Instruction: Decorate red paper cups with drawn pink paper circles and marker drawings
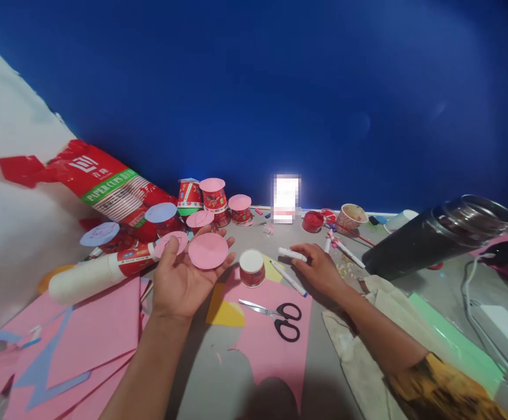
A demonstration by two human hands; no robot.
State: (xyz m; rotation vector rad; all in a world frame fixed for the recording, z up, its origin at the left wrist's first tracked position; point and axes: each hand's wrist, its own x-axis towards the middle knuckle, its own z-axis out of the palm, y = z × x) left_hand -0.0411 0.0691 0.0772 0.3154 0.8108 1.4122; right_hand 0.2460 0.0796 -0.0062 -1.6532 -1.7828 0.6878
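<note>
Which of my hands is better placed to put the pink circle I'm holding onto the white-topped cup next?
Probably left: the pink circle rests on your left hand, near the cup, while your right hand has a white tube.

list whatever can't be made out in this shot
Head view: left hand, fingers partly hidden by the pink disc.
Head view: bright upright object, detail masked by pixelation.
Head view: red bag, fine print too small.
Head view: power strip, rest cut off by the right edge.
</note>
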